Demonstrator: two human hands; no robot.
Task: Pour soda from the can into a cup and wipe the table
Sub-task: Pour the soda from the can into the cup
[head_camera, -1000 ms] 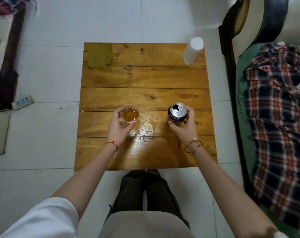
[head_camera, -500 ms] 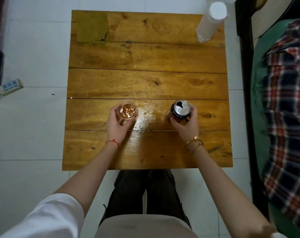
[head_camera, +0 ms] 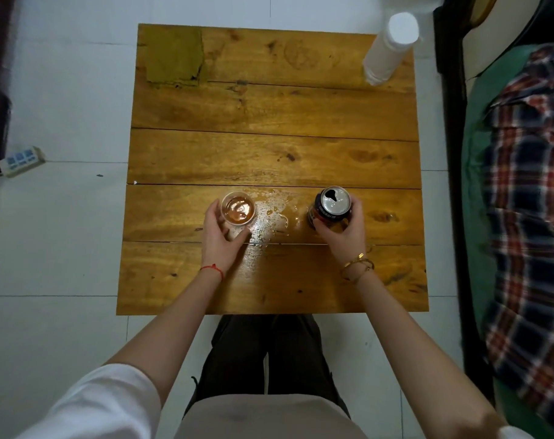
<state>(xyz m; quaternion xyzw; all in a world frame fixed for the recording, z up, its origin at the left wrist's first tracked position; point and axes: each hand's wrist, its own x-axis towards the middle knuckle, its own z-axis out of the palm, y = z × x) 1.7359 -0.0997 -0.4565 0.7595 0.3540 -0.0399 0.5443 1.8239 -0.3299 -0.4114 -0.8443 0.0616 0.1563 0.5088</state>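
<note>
Cloth: flat square olive-green rag (head_camera: 173, 55) lies on the square wooden plank table (head_camera: 269, 153), upper left of its top.
Left hand: left hand (head_camera: 220, 234) left of centre, fingers and thumb curled round the cup.
Cup: small clear plastic cup (head_camera: 238, 208) stands upright on the table, holding amber-brown soda.
Spill: wet puddle of soda (head_camera: 274, 213) glistens on the planks between cup and can.
Can: dark aluminium soda can (head_camera: 330, 208) stands upright right of centre, tab hole open; its contents cannot be seen.
Right hand: right hand (head_camera: 345, 231) fingers wrapped round the can's side.
Bottle: tall white plastic capped bottle (head_camera: 389, 47) stands at the table's upper right corner; contents hidden.
</note>
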